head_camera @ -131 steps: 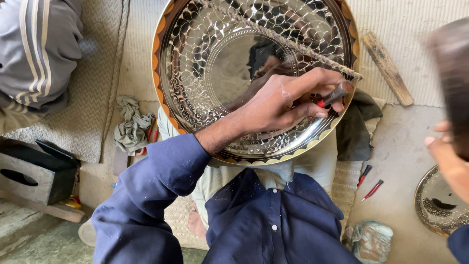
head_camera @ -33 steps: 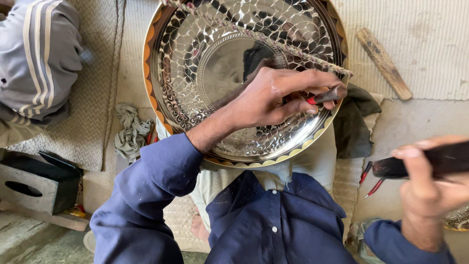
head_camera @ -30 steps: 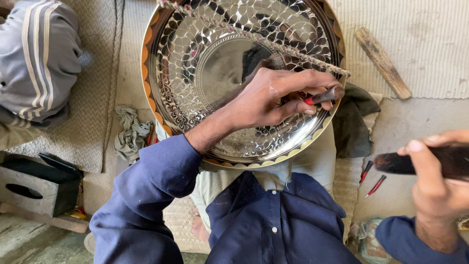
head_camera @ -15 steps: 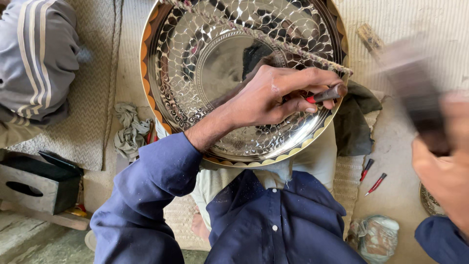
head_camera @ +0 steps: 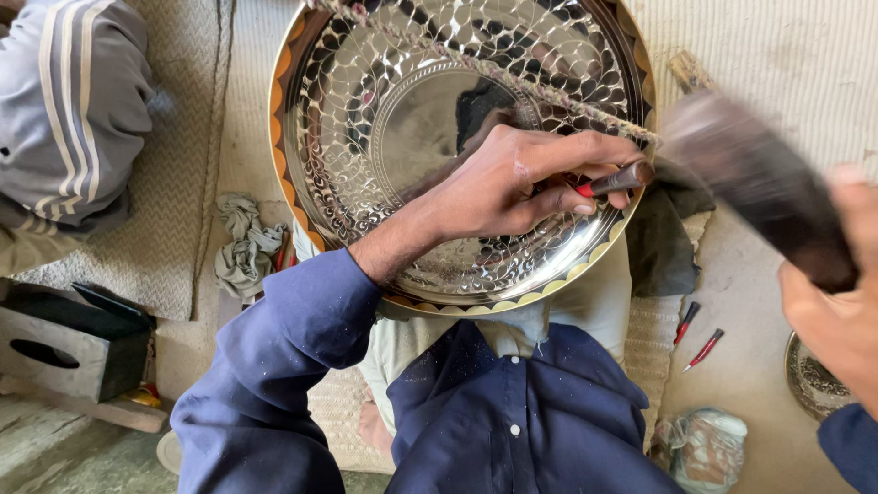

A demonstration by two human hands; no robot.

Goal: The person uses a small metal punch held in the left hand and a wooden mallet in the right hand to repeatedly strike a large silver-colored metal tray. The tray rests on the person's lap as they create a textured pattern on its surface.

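Note:
A large shiny metal plate [head_camera: 366, 110] with an engraved leaf pattern and an orange scalloped rim rests against my lap. A braided cord [head_camera: 476, 64] crosses its upper part. My left hand [head_camera: 512, 187] lies on the plate's right side, holding a small chisel [head_camera: 615, 180] with a red band, tip on the metal near the rim. My right hand [head_camera: 837, 311] is at the right edge, gripping a dark hammer [head_camera: 750, 183]. The hammer is blurred, and its head hangs just right of the chisel's end.
A person in grey striped clothes [head_camera: 64, 110] sits at the upper left. A rag [head_camera: 242, 247] and a dark box [head_camera: 69, 343] lie at the left. Two red-handled tools [head_camera: 695, 334], a small engraved plate [head_camera: 809, 380] and a dark cloth [head_camera: 663, 238] are at the right.
My right hand has swung the hammer up from the lower right and in toward the chisel's end. My left hand and the chisel have stayed in place on the plate.

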